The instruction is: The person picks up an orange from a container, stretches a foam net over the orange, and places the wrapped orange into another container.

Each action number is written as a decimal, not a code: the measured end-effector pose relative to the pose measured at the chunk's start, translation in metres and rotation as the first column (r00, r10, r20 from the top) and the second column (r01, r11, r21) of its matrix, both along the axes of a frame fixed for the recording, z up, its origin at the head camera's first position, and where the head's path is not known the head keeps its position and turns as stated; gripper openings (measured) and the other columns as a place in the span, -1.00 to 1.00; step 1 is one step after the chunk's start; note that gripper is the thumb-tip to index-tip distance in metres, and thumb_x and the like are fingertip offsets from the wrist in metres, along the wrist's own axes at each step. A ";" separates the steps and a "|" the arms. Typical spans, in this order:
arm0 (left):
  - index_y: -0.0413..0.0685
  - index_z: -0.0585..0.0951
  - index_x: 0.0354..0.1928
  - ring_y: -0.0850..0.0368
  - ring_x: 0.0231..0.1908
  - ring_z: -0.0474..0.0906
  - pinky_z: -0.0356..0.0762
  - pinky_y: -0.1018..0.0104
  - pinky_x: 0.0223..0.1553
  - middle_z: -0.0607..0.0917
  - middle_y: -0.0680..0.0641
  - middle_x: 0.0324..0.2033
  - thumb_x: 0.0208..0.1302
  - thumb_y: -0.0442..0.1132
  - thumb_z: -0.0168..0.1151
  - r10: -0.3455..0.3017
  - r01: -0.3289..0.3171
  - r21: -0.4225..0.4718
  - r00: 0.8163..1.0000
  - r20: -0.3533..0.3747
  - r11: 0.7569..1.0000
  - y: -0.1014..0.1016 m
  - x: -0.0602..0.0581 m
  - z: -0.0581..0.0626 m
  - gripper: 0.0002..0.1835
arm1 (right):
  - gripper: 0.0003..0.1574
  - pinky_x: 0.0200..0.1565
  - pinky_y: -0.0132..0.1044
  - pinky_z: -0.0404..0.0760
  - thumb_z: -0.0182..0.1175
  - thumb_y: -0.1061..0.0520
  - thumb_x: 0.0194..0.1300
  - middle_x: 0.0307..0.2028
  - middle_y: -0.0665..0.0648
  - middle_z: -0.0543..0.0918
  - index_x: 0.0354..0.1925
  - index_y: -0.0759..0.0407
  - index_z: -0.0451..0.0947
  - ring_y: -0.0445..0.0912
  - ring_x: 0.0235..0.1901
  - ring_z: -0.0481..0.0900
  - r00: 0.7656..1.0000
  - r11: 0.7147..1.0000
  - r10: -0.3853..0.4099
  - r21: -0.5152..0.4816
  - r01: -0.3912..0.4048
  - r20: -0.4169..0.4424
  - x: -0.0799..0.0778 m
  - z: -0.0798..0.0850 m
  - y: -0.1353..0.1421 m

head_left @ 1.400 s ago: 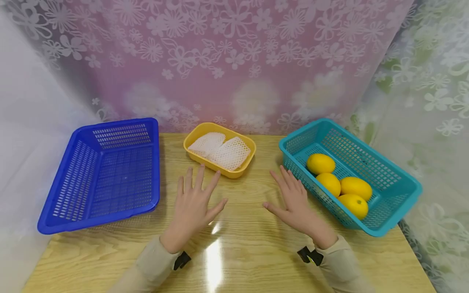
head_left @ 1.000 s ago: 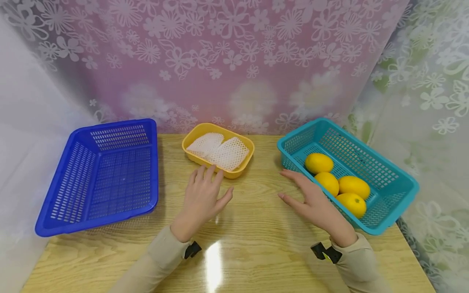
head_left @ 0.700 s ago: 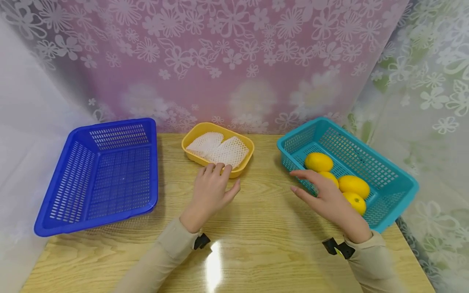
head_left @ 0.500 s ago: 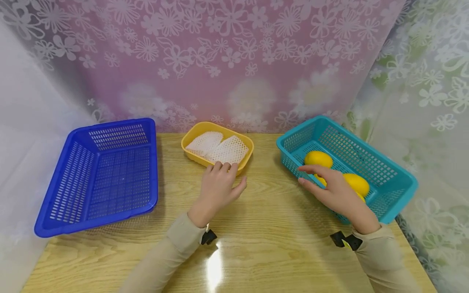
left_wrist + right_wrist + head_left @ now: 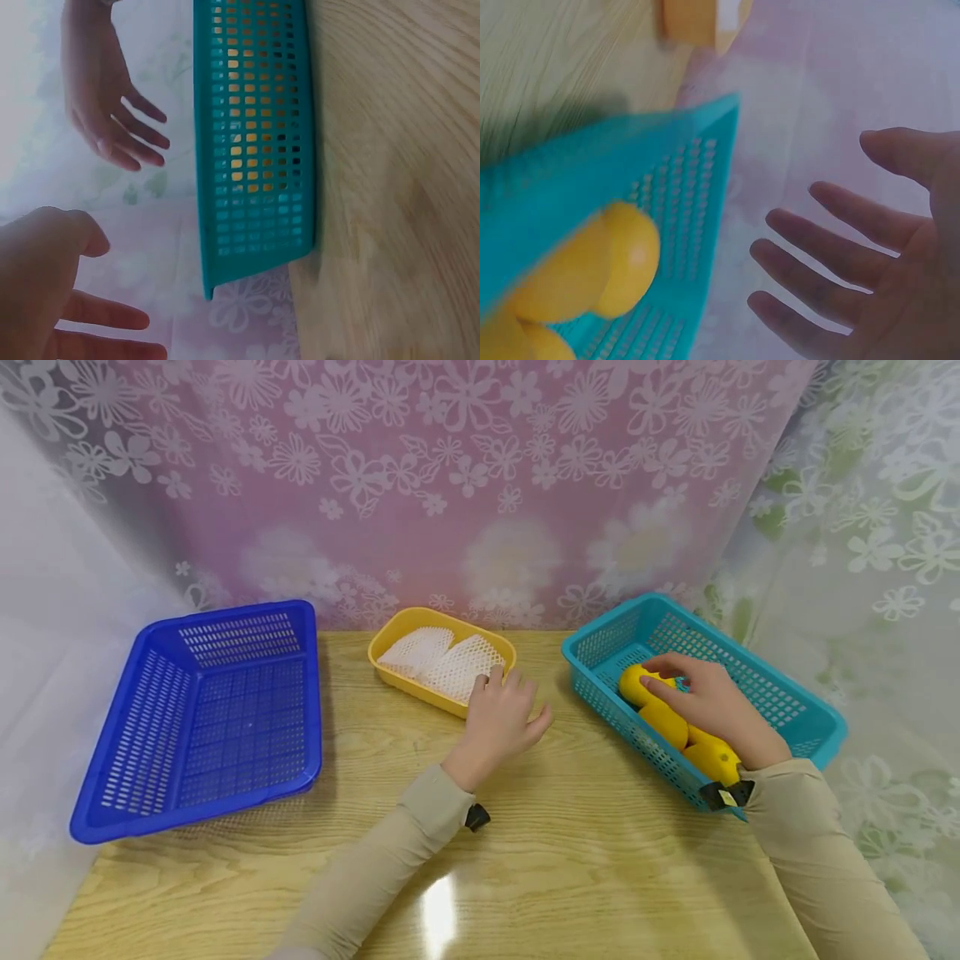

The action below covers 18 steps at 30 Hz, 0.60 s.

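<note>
Curtained booth (image 5: 52, 635), wood-grain table (image 5: 570, 877), pink floral curtain (image 5: 450, 485), leafy white curtain (image 5: 862, 585)

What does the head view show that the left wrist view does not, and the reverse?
Only the head view: the blue basket, the yellow tray with white nets inside, and the lemons from above.

Only the left wrist view: the right hand side-on, several fingers spread, with a visible gap to the teal basket.

Both: the left hand, right hand, teal basket, table and flowered curtain; the left wrist view gives the lemons only as yellow patches through holes.
</note>
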<state>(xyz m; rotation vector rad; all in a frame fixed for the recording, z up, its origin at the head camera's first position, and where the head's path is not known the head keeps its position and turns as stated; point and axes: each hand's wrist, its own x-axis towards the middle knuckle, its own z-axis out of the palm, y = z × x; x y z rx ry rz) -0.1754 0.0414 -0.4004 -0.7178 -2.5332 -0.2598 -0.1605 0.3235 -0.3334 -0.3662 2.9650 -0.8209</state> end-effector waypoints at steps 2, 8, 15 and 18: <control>0.05 0.60 -0.32 -0.05 -0.19 0.48 0.42 0.09 -0.26 0.63 -0.02 -0.28 0.28 0.15 -0.05 0.021 -0.021 -0.021 0.999 0.037 1.000 0.013 -0.004 -0.002 -0.62 | -0.40 0.04 0.17 0.36 0.01 -0.19 0.37 0.15 0.26 0.46 0.19 0.14 0.39 0.17 0.11 0.37 0.999 0.999 -0.018 0.033 0.017 0.027 -0.010 0.000 0.007; 0.07 0.61 -0.25 -0.02 -0.21 0.49 0.38 0.08 -0.17 0.65 -0.01 -0.27 0.31 0.30 -0.27 0.116 -0.108 -0.086 0.990 0.085 0.990 0.051 -0.015 -0.007 -0.42 | -0.17 0.05 0.28 0.29 -0.05 -0.26 0.37 0.25 0.45 0.26 0.34 0.26 0.14 0.34 0.16 0.26 0.988 0.995 -0.018 0.096 0.003 0.154 -0.044 -0.010 0.026; 0.05 0.46 0.02 -0.09 -0.08 0.42 0.34 -0.01 -0.03 0.58 -0.08 -0.08 0.21 0.48 -0.49 0.247 -0.201 -0.233 0.951 0.187 0.951 0.093 -0.019 -0.007 -0.20 | 0.01 0.16 0.35 0.06 -0.02 -0.22 0.37 0.34 0.54 -0.07 0.41 0.38 -0.19 0.42 0.29 -0.07 0.952 0.995 0.008 0.095 -0.039 0.305 -0.071 -0.029 0.041; 0.07 0.41 0.07 -0.09 -0.04 0.40 0.33 -0.05 0.02 0.53 -0.08 -0.01 0.16 0.53 -0.51 0.277 -0.216 -0.270 0.936 0.215 0.938 0.107 -0.020 -0.010 -0.17 | 0.04 0.18 0.36 -0.02 -0.02 -0.20 0.38 0.36 0.54 -0.16 0.42 0.40 -0.28 0.44 0.31 -0.18 0.931 0.996 0.005 0.086 -0.039 0.365 -0.078 -0.034 0.044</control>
